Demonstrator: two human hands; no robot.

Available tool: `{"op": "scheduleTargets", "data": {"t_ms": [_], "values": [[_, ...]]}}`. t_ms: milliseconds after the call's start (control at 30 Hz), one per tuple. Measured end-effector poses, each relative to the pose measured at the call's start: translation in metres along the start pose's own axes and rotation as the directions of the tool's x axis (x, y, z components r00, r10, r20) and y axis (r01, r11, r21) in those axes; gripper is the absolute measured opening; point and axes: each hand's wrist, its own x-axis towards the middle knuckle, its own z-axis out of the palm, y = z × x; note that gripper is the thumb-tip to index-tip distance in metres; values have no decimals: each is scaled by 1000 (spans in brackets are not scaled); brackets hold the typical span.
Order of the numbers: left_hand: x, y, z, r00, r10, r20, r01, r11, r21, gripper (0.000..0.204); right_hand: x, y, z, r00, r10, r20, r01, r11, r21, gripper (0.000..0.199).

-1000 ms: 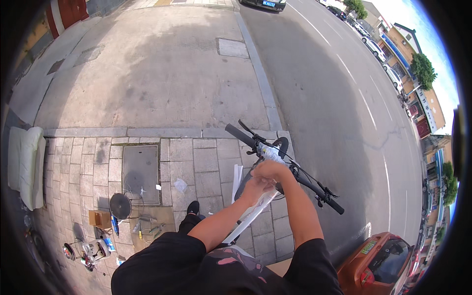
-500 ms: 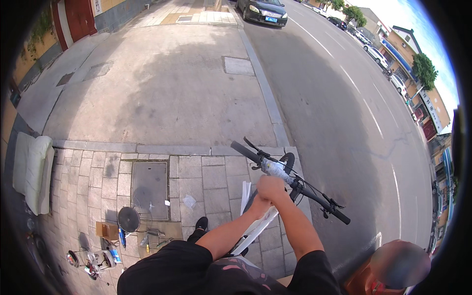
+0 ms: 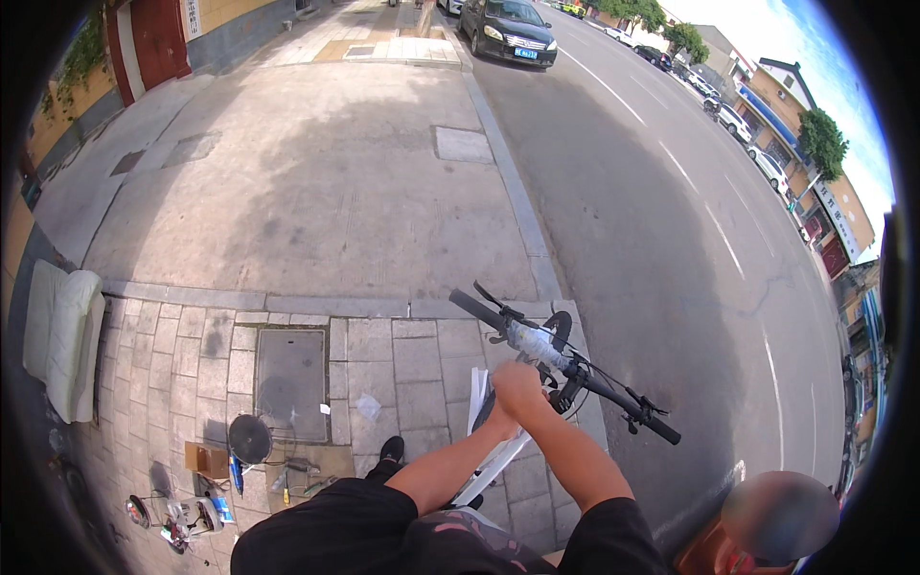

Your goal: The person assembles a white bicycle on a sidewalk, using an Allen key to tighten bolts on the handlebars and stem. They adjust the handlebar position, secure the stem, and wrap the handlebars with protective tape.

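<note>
Sunlit paved sidewalk [image 3: 316, 220] beside a road. On the paving, a white-framed bicycle [image 3: 508, 450], black handlebar [image 3: 613, 391] angled toward the road. Both hands stacked at the stem: right hand [image 3: 517, 386] curled on top, left hand [image 3: 500, 414] mostly hidden beneath. Finger spread impossible to tell. Scattered tools [image 3: 192, 508] lower left.

Matt black handlebar [image 3: 575, 369], white glossy frame [image 3: 494, 467], rough paving [image 3: 383, 355].

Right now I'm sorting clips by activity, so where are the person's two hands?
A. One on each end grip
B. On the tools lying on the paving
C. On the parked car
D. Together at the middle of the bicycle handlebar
D: both hands meet at the stem of the black handlebar, away from its end grips.
</note>
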Motion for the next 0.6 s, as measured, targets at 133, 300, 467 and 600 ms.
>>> {"op": "scheduleTargets", "data": {"t_ms": [133,300,467,600], "values": [[-2,2,26,971,103,-215,36,828,559,24,14,45,8,960,-209,189,209,978,20,19],[1,27,24,981,-55,-188,68,996,62,12,24,47,-61,678,42,733,-700,340,628,35],[1,24,26,981,-87,-174,97,994,49,13,18,61,-52,629,-44,776,-754,211,623,34],[2,13,17,987,-64,-145,71,996,47,21,24,53,-24,854,5,520,-389,670,632,35]]}}
